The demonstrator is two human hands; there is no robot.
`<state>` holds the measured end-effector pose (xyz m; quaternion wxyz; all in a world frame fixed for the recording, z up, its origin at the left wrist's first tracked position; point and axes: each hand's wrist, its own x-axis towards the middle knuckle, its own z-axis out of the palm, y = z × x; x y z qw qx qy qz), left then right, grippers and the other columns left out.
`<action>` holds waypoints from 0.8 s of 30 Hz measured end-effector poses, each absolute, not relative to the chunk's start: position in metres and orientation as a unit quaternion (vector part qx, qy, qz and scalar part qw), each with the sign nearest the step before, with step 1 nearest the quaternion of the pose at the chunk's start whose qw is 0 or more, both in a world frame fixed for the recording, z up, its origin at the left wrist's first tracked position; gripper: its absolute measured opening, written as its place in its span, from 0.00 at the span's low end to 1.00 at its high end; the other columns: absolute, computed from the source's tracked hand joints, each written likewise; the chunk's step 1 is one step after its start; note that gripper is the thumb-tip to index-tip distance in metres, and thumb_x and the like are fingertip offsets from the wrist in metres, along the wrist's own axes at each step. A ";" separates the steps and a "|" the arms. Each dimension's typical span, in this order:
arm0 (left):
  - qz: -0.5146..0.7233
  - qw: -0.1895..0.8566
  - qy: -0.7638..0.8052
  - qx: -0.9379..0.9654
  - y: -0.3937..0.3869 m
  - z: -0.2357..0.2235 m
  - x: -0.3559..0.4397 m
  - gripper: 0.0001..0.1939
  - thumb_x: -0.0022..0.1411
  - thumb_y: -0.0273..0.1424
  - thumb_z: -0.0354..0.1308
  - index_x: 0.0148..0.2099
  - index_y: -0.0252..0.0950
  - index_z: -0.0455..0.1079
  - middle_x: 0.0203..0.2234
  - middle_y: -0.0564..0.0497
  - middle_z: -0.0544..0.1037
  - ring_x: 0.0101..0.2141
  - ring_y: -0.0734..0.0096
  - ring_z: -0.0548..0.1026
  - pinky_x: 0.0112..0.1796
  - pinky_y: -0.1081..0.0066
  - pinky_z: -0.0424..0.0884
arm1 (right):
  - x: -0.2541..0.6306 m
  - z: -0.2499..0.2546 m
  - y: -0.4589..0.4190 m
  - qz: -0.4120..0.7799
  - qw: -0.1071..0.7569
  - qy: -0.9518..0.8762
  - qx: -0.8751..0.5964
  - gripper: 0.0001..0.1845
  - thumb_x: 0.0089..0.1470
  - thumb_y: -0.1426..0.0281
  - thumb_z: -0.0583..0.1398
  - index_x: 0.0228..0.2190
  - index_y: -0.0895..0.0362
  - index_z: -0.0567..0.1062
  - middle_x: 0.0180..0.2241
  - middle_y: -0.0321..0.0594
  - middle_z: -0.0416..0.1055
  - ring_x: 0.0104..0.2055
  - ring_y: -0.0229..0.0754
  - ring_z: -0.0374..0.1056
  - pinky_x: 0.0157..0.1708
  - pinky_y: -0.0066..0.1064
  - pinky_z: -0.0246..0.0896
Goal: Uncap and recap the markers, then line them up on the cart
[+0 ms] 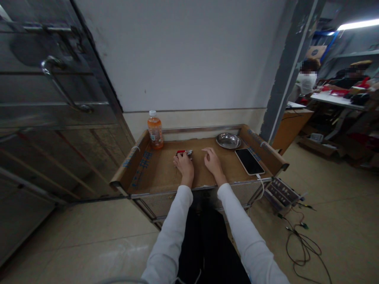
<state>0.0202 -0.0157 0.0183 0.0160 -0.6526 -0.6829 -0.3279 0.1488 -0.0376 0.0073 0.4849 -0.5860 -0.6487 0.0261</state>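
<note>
My left hand [184, 165] rests on the cardboard-lined tray top [166, 169] of a small cart, its fingers closed over a small red-and-silver metal tool [188, 152]. Most of that tool is hidden under the fingers, so its exact kind cannot be made out. To the right of it, my right hand [213, 161] is held just over the cardboard, apart from the left. Its index finger points left and the other fingers are bent, with nothing visible in them. A round steel dish [228, 140] lies beyond my right hand.
An orange drink bottle [155, 131] stands at the back left corner. A phone [249, 161] with a white cable lies at the right. Raised cardboard sides edge the tray. A metal box [281, 194] and cables [304, 248] are on the floor. People sit at a far table [334, 98].
</note>
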 end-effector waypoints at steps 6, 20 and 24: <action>-0.317 0.028 -0.697 -0.643 -0.012 0.014 0.023 0.16 0.64 0.22 0.42 0.47 0.31 0.70 0.44 0.35 0.70 0.47 0.51 0.68 0.46 0.54 0.66 | 0.153 -0.003 -0.033 0.026 0.452 -0.633 -0.629 0.17 0.53 0.79 0.50 0.38 0.58 0.76 0.41 0.44 0.66 0.42 0.40 0.67 0.47 0.31 0.62; -0.257 0.087 -0.666 -0.695 -0.021 0.016 0.034 0.14 0.68 0.31 0.42 0.46 0.30 0.67 0.41 0.37 0.71 0.44 0.56 0.69 0.43 0.60 0.67 | 0.156 -0.015 -0.023 0.022 0.446 -0.632 -0.633 0.16 0.53 0.80 0.51 0.36 0.58 0.76 0.40 0.44 0.66 0.41 0.40 0.66 0.47 0.31 0.62; -0.236 0.066 -0.668 -0.702 -0.020 0.014 0.033 0.13 0.67 0.30 0.45 0.47 0.30 0.67 0.43 0.37 0.71 0.45 0.55 0.70 0.43 0.60 0.68 | 0.156 -0.015 -0.024 0.024 0.450 -0.628 -0.634 0.16 0.53 0.80 0.50 0.37 0.59 0.75 0.40 0.44 0.65 0.42 0.40 0.66 0.47 0.31 0.62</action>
